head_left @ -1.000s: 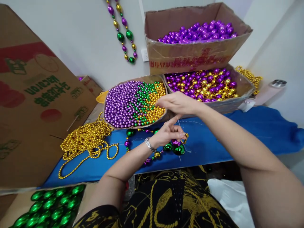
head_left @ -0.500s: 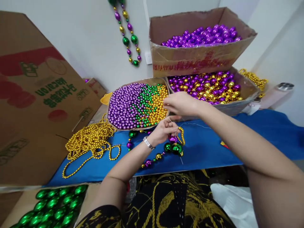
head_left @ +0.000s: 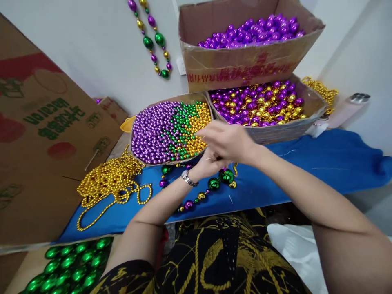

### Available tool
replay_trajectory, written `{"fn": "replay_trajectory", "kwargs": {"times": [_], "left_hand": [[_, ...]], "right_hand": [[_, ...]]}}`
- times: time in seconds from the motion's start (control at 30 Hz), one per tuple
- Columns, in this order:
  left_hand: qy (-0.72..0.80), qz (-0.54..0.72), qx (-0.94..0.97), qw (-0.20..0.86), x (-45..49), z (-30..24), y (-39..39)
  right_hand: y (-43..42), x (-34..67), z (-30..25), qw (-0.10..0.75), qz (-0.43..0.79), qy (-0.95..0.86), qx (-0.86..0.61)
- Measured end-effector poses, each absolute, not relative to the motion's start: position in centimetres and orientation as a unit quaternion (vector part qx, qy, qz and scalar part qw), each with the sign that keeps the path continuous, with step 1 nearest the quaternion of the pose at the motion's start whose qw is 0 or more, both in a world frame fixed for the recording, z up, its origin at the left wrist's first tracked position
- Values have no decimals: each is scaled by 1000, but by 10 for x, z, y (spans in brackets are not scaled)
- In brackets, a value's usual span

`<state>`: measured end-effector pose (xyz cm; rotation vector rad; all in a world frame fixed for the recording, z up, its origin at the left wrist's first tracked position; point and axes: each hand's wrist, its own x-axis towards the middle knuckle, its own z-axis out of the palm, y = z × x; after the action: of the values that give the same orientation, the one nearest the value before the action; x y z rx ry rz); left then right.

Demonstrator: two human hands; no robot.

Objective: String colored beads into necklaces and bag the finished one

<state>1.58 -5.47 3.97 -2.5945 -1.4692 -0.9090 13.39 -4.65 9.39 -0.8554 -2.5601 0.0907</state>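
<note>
My left hand [head_left: 208,164], with a silver watch on its wrist, is closed on a thin thread at the bead strand. Partly behind it lies that bead strand [head_left: 201,196] of green, purple and gold beads on the blue cloth [head_left: 257,183]. My right hand [head_left: 231,141] overlaps the left from above, its fingers bent and blurred; what they hold cannot be made out. Just beyond both hands stands a box of small beads [head_left: 153,132] in purple, green and gold. A short gold bead chain [head_left: 235,169] shows beside the strand.
Behind, a carton of purple beads [head_left: 257,34] sits over a box of purple and gold beads [head_left: 260,104]. Gold bead chains [head_left: 108,177] are piled at left near a large carton [head_left: 45,122]. Large green beads [head_left: 70,261] lie lower left. A pink bottle [head_left: 349,108] stands right.
My right hand has come down and closer over my left hand, now covering part of it. The view has shifted slightly, and the strand stays on the cloth.
</note>
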Motion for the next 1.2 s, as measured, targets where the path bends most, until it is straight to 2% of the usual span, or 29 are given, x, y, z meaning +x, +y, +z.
{"fn": "replay_trajectory", "kwargs": {"times": [0.07,0.1,0.17,0.2,0.27,0.4,0.43,0.5,0.63,0.73,0.8,0.87,0.9,0.97,1.1,1.13,1.2], "left_hand": [[-371,-326,-862,-115,9,47,-53],[-308,-351,-862,-196,7,51,-53],[-218,-391,-844,-295,5,56,-52],[-203,-406,-840,-298,5,58,-51],[-195,-424,-852,-239,8,59,-49],[-187,-437,-876,-85,12,57,-46],[-186,-432,-879,-80,12,57,-46],[-200,-420,-880,-93,11,58,-48],[-273,-395,-864,-152,9,56,-51],[-306,-388,-807,-325,11,50,-48],[-307,-389,-735,-462,12,47,-46],[-306,-390,-687,-531,13,48,-46],[-308,-391,-687,-530,12,50,-48],[-307,-394,-722,-479,11,57,-53],[-264,-390,-814,-341,8,74,-64],[-246,-388,-830,-316,9,76,-64],[-212,-389,-856,-267,9,79,-64]], "right_hand": [[-46,172,75,384,126,-830,-384],[-49,185,63,423,192,-790,-400],[-56,201,41,430,356,-732,-390],[-59,203,31,433,419,-698,-387],[-63,203,20,426,512,-644,-377],[-62,203,18,322,629,-634,-315],[-61,205,20,303,625,-651,-307],[-60,211,25,304,541,-708,-337],[-67,221,36,344,175,-802,-455],[-86,213,36,330,-30,-818,-470],[-102,204,33,298,-70,-835,-456],[-114,200,30,263,-42,-864,-427],[-117,201,30,253,-6,-876,-411],[-116,208,34,282,80,-866,-405],[-90,219,40,462,206,-718,-479],[-82,218,39,465,270,-703,-464],[-70,212,33,408,445,-699,-384]]}}
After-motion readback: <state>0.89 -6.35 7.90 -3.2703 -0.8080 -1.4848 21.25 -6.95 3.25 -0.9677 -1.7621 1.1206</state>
